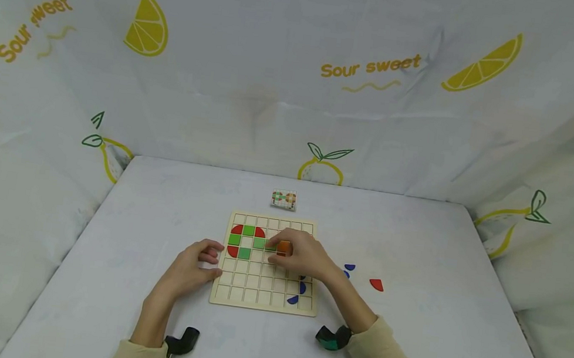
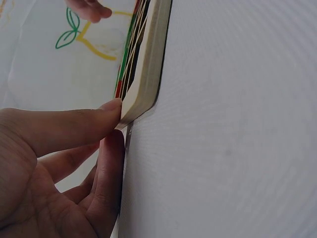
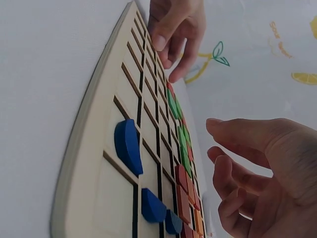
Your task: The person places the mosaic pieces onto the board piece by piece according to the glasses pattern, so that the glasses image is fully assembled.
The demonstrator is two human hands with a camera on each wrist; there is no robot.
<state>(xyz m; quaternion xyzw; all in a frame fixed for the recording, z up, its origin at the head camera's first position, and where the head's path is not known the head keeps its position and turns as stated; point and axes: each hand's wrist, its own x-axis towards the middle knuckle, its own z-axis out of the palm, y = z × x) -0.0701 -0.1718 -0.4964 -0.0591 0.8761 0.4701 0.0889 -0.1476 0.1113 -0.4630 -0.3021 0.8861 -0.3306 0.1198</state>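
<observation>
A wooden grid board lies flat on the white table. Along its left edge, my left hand touches the rim with thumb and fingertips. Above the right half of the board hovers my right hand, thumb and fingers apart and nothing between them. Beneath and beside it are green squares and an orange piece; more pieces are hidden by the hand. Red quarter-round pieces and green squares form a group at the upper left. Blue half-round pieces sit at the board's lower right.
Behind the board stands a small pattern card. On the table to the right lie a red quarter-round piece and blue half-round pieces. A white lemon-print cloth hangs at the back and sides. Black cameras are worn on both wrists.
</observation>
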